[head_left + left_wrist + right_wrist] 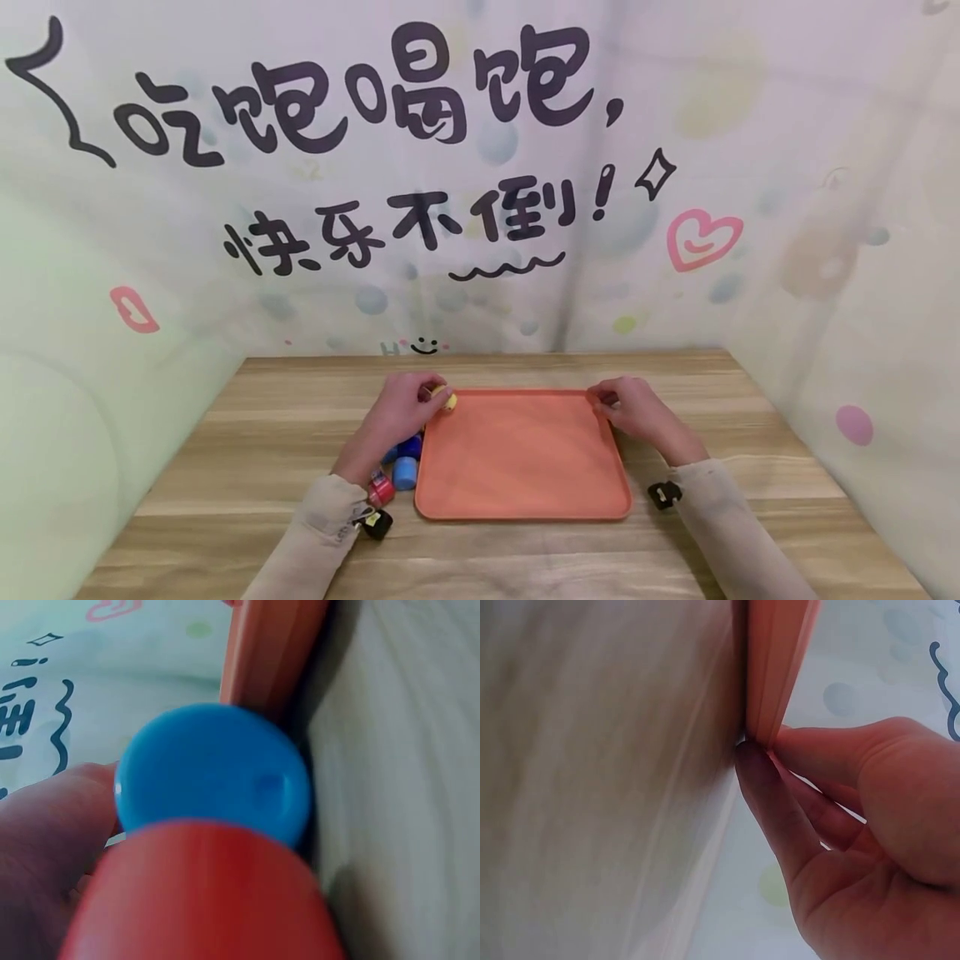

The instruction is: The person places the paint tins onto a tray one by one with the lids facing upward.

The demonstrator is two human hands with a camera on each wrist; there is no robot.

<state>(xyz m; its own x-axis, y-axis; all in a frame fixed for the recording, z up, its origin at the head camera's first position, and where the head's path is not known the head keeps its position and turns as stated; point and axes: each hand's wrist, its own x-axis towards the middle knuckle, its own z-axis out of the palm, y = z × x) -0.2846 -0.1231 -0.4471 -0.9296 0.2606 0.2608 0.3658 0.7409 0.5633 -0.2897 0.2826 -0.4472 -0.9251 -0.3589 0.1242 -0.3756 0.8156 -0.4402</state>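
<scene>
An orange tray (525, 492) lies flat on the wooden table (247, 450). My left hand (429, 397) is at the tray's far left corner and pinches a small yellow object (448, 402). My right hand (606, 398) is at the far right corner. In the right wrist view its thumb and fingers (769, 784) pinch the tray's rim (776, 675). Under my left wrist, small blue (405, 473) and red (381, 492) round pots lie against the tray's left edge. The left wrist view shows a blue pot (214, 776) and a red pot (202, 900) up close beside the tray's rim (270, 652).
A printed backdrop (480, 167) closes in the table at the back and on both sides. Bare wood shows to the left and right of the tray and along the near edge. A black camera unit sits on each wrist (377, 523) (663, 496).
</scene>
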